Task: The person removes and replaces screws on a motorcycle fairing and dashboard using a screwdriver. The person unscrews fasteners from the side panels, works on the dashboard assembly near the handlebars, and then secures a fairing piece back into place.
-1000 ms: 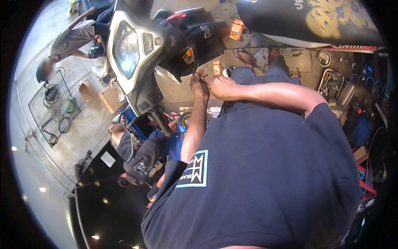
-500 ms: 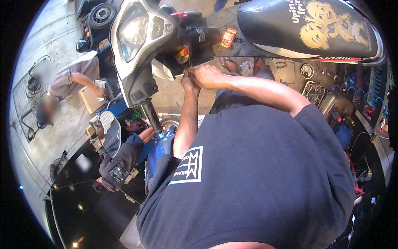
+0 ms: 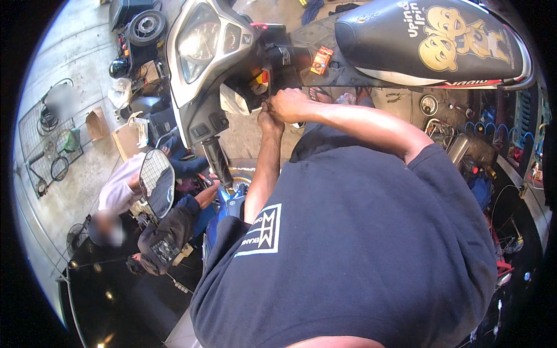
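Hands of the person were together at the opened front of the scooter, just under the handlebar. The left hand and the right hand touched each other there, the fingers bent around something small beside a red-orange part. Compared with the picture one second before, the head had moved: the scooter sat more to the right and lower in view, and its black seat showed more fully. The hands themselves had stayed at the same spot on the panel, so the work there seemed to continue and not to be finished.

What the fingers pinched could not be made out; the hands covered it, and whether they really clamped on it could not be told. A large dark shirt hid the near area. On the left, another person crouched behind a round mirror.
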### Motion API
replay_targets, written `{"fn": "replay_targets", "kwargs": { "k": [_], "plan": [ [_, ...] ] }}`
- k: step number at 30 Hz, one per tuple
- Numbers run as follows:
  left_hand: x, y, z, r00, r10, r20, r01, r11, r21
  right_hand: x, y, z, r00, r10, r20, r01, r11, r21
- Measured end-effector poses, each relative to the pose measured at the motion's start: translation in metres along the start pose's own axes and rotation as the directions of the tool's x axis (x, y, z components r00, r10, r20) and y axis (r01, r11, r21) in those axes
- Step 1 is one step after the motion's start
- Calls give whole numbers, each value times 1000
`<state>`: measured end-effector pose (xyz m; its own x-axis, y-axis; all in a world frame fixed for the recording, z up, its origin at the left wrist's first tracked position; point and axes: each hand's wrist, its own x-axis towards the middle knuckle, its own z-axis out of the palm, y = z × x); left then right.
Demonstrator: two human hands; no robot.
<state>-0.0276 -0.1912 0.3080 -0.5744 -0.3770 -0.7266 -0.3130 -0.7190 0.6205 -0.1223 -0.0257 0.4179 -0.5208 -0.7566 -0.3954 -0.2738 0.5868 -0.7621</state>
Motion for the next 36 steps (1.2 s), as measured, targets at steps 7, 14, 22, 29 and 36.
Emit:
{"fn": "replay_targets", "kwargs": {
  "k": [7,14,22,29,36],
  "plan": [
    [-8,9,9,999,32,-10,-32,999,-6,25,-15,-4,983,173,60,-177,982,66],
    [-19,5,31,999,-9,-32,8,999,-36,36,1,23,978,-204,40,202,884,-422],
    [8,1,-1,999,-49,-11,46,977,-209,40,-2,24,978,-210,-18,195,933,-301],
    [30,-1,-16,997,47,-66,-64,955,-289,67,6,24,918,251,308,-357,862,361],
    [26,-10,12,995,-81,52,94,945,-312,48,-8,9,992,101,82,-80,970,-228]
  ]
}}
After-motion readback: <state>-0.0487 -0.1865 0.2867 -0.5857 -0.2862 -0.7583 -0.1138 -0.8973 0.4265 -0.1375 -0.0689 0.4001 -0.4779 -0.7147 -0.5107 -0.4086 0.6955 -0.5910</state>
